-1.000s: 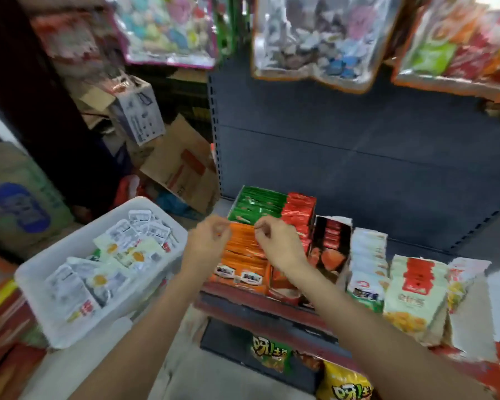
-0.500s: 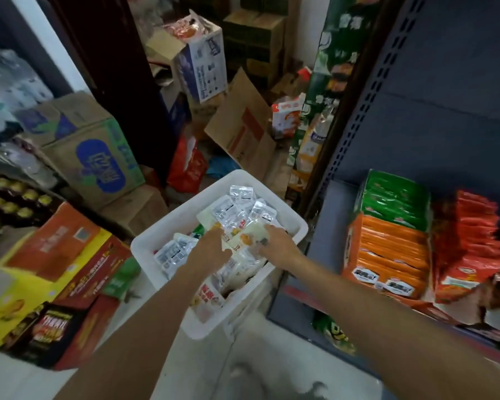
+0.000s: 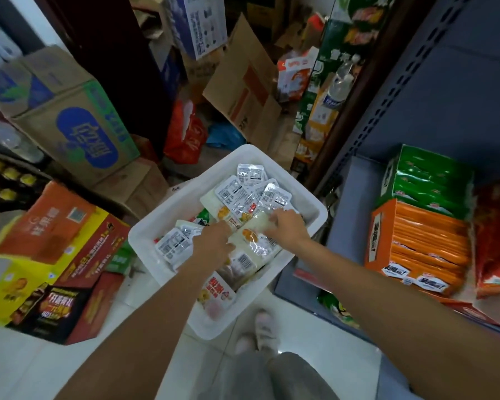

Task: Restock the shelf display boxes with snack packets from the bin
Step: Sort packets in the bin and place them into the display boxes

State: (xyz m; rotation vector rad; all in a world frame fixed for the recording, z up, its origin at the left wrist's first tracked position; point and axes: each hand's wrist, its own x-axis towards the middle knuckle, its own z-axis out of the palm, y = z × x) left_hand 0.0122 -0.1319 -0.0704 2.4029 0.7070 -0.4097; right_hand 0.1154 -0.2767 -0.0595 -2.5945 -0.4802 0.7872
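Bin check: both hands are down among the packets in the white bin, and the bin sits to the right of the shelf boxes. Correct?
Not quite. The head view shows the bin left of the shelf boxes, not right. Both hands, left and right, are among the packets.

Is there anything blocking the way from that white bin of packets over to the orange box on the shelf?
Nothing visible does. Both hands, left and right, rest on the pale snack packets in the white plastic bin. The orange cardboard display box sits open-topped on the grey shelf right beside it.
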